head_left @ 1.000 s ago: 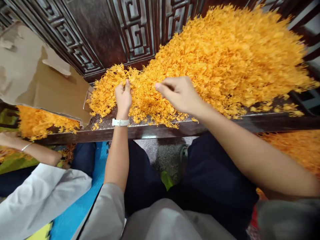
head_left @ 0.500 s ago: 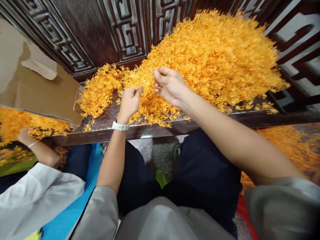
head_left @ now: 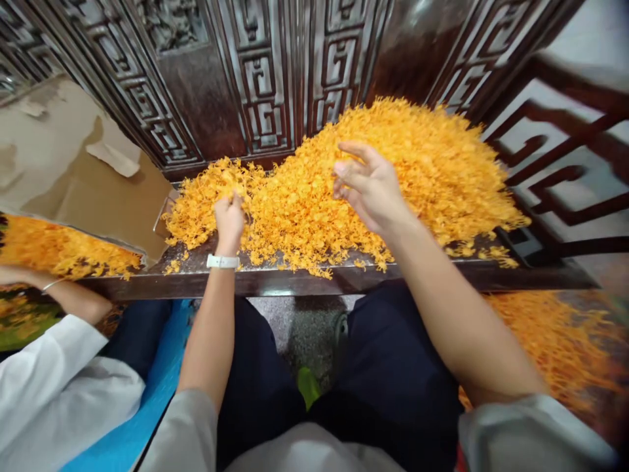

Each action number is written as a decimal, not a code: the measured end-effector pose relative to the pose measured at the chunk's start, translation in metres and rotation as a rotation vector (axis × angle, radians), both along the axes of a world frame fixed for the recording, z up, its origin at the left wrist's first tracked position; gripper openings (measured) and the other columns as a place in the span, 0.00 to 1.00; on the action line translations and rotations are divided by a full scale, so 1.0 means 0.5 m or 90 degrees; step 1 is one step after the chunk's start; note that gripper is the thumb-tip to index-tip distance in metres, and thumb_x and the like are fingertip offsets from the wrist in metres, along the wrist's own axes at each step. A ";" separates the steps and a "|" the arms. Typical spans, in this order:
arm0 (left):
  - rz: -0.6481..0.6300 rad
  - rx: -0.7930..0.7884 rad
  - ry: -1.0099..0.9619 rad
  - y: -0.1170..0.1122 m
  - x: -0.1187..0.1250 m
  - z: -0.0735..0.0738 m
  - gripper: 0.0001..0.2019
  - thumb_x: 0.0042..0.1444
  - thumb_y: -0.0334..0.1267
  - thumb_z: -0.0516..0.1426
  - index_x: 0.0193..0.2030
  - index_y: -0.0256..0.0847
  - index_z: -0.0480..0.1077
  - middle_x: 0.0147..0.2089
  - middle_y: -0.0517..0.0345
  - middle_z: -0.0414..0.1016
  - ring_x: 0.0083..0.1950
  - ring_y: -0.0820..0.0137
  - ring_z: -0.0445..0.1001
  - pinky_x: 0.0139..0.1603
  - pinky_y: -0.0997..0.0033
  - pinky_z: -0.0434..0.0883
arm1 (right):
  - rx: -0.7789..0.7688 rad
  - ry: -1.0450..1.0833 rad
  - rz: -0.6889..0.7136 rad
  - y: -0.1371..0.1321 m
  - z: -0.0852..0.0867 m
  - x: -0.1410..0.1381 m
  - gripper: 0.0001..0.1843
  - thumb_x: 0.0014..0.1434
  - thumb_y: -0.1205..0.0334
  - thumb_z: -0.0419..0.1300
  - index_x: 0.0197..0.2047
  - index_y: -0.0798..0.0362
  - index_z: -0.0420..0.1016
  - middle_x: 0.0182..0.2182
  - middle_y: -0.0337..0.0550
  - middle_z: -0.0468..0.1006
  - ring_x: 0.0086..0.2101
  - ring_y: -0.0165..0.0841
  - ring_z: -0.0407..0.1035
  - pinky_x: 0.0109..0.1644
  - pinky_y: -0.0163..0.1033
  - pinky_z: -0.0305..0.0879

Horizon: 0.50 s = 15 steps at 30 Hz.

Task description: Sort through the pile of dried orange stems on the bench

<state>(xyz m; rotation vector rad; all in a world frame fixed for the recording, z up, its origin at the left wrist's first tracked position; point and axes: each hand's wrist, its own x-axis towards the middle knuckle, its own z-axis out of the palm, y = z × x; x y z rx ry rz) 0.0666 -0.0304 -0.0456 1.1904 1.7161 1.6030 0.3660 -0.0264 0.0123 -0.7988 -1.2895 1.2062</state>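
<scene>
Head view: orange flower heap [head_left: 417, 170] at frame centre on dark bench [head_left: 304, 282]. Left hand [head_left: 228, 219] pinched closed in flowers, apparently gripping some. Right hand [head_left: 371, 187] spread open above heap, empty.

- The left hand [head_left: 229, 221] and right hand [head_left: 371, 187], close together half a second ago, have parted
- The left hand has moved left and nearer, fingers curled into the left edge of the pile [head_left: 442, 164]
- The right hand has moved right, its pinch undone, fingers now spread above the pile
- The co-worker's hand [head_left: 14, 275] has slid further left; it is now at the frame's edge
</scene>
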 end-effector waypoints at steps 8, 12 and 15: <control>-0.071 0.049 0.089 -0.049 0.153 0.024 0.27 0.66 0.52 0.59 0.20 0.43 0.56 0.18 0.63 0.53 0.23 0.72 0.51 0.27 0.65 0.47 | 0.019 -0.275 0.197 -0.019 -0.028 -0.036 0.15 0.66 0.47 0.65 0.40 0.51 0.80 0.29 0.39 0.75 0.28 0.30 0.66 0.33 0.42 0.64; -0.080 0.062 0.122 -0.075 0.185 0.036 0.24 0.66 0.44 0.57 0.20 0.43 0.55 0.19 0.63 0.55 0.24 0.72 0.52 0.29 0.64 0.48 | 0.036 -0.262 0.186 -0.059 -0.018 -0.078 0.25 0.66 0.43 0.66 0.59 0.49 0.76 0.35 0.40 0.76 0.29 0.30 0.66 0.33 0.42 0.64; -0.112 0.082 0.163 -0.090 0.199 0.043 0.23 0.68 0.45 0.57 0.22 0.43 0.56 0.20 0.62 0.57 0.24 0.72 0.54 0.29 0.63 0.47 | -0.028 -0.142 0.127 -0.054 -0.025 -0.101 0.26 0.63 0.40 0.68 0.54 0.50 0.75 0.33 0.38 0.73 0.30 0.30 0.65 0.32 0.40 0.64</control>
